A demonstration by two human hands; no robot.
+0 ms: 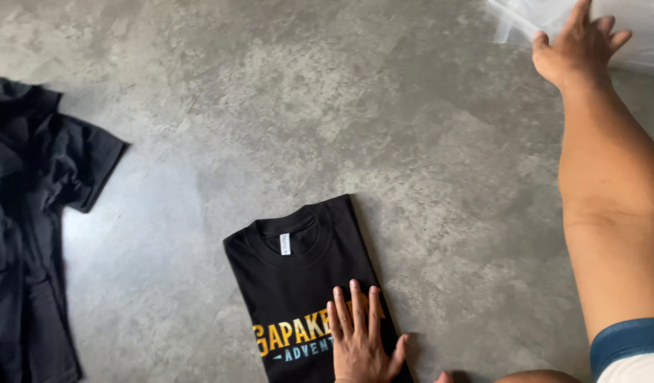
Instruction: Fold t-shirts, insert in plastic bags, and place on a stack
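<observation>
Head view: looks down on a grey mottled concrete floor [284, 92], with both of the person's hands in sight.
Landmark: a folded black cotton T-shirt [298, 276] with a ribbed round collar, a small white neck label and yellow and pale blue lettering across the chest; it lies flat on the floor, collar end pointing away from the person, its lower part cut off by the bottom edge of the picture.
Left hand [359, 340]: lies palm down on the folded T-shirt, over the right end of the lettering, fingers straight and slightly spread, thumb out past the shirt's right edge; its grip is released, pressing flat and clasping nothing.
Right hand [579, 46]: stretched far up and to the right of the folded T-shirt, well apart from it, the bare forearm running down the right side of the picture; the fingers are spread and loose, the grip released, the fingertips at or on the sheet, though contact cannot be told for sure.
Clear plastic sheet [639, 28]: thin, see-through and crinkled, in the top right corner, well apart from the folded T-shirt.
Loose black garment [29, 234]: unfolded and rumpled, one short sleeve sticking out, well to the left of the folded T-shirt.
Sleeve [632, 347]: blue and white, at the lower right corner, on the right arm.
</observation>
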